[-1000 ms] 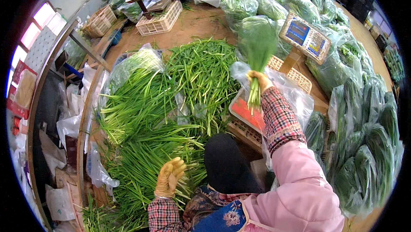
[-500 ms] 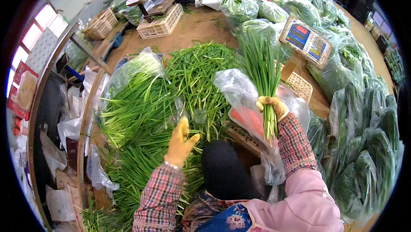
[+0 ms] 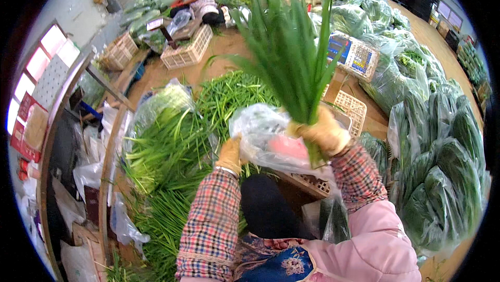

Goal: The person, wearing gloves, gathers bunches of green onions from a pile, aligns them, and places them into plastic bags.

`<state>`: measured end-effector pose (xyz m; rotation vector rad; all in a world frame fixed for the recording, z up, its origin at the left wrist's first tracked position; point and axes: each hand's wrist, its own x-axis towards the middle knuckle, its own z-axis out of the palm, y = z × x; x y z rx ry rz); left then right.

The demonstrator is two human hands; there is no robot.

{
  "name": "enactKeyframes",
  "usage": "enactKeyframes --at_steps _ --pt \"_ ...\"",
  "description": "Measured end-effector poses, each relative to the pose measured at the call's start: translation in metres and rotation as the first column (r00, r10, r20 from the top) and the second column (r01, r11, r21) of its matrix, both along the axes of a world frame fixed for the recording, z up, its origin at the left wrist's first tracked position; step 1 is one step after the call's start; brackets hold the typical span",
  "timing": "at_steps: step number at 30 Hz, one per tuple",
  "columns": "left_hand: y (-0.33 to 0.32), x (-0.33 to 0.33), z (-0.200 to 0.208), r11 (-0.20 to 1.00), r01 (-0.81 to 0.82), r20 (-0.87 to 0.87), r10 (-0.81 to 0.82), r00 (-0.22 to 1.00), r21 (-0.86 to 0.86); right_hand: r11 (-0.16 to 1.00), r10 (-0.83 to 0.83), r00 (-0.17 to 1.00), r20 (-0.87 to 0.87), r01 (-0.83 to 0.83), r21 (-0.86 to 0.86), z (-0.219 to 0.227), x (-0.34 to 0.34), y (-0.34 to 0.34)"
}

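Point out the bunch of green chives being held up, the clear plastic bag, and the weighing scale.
Bunch of green chives (image 3: 291, 58), head view, on the middle of the leaves.
Clear plastic bag (image 3: 260, 131), head view, on its crumpled upper side.
Weighing scale (image 3: 357, 55), head view, on its display panel.

Single head fisheye, looking down, close over hands.

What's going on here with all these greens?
A person in tan work gloves is handling long green leafy stalks. The right hand grips a bunch of greens by its base, tips pointing up and away. The left hand holds the edge of a clear plastic bag beside it. A big pile of loose greens lies on the left, filled bags of greens on the right, and a scale beyond.
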<state>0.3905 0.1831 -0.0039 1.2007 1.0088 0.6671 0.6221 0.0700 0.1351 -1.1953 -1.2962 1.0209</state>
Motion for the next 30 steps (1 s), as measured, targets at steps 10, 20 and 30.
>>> enactKeyframes --at_steps 10,20,30 --pt "-0.033 -0.047 0.019 0.922 0.076 0.405 0.092 0.91 -0.38 0.893 0.112 0.605 0.788 -0.41 0.188 -0.093 -0.086 0.011" --pt "-0.029 -0.059 0.021 0.928 0.142 0.083 -0.121 0.989 -0.343 0.82 0.1 0.448 0.888 -0.542 0.181 -0.047 -0.109 0.007" --pt "-0.024 -0.072 0.017 0.934 0.12 -0.005 -0.129 0.992 -0.336 0.877 0.335 0.58 0.742 -0.48 -0.021 -0.088 -0.07 0.034"
